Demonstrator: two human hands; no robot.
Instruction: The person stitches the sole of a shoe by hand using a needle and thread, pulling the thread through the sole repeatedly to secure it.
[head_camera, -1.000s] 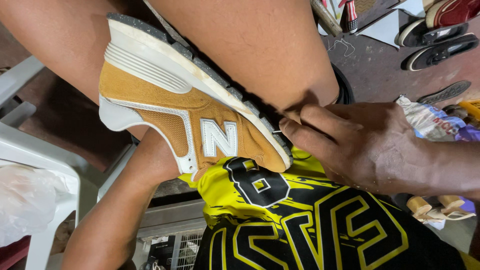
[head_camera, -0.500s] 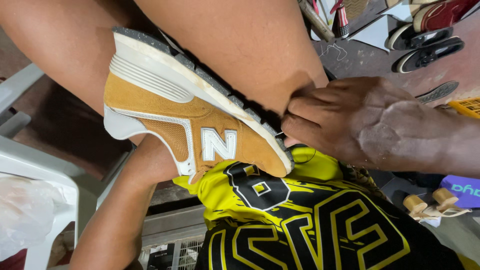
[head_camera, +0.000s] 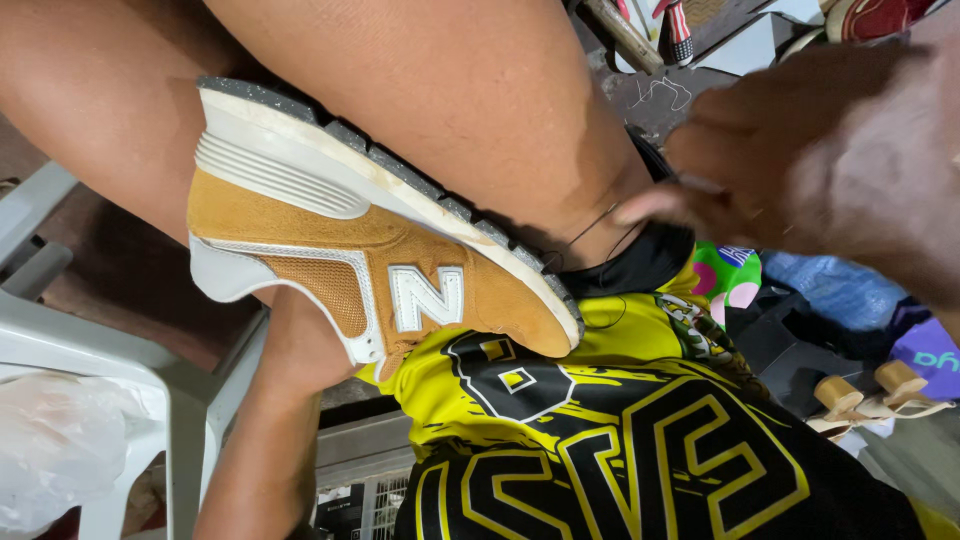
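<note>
The tan suede sneaker (head_camera: 380, 270), with a white midsole and speckled dark outsole, lies sole-up, pressed against the underside of the person's bare leg (head_camera: 440, 110). Its toe points toward the lower right and rests over the upper edge of a yellow-and-black printed jersey (head_camera: 600, 440).

The left hand (head_camera: 300, 350) is under the sneaker near the heel, touching the shoe; the fingers are hidden behind the shoe, so its grip cannot be told. The right hand (head_camera: 820, 160) is raised at the upper right, blurred, with fingertips pinched together on a thin dark thread (head_camera: 600, 228) that runs down toward the sneaker's toe edge.

A white plastic chair (head_camera: 110, 350) stands at the left, with a clear plastic bag (head_camera: 50, 450) at the lower left corner. Light wooden shoe heels (head_camera: 880, 395) lie at the right edge.
</note>
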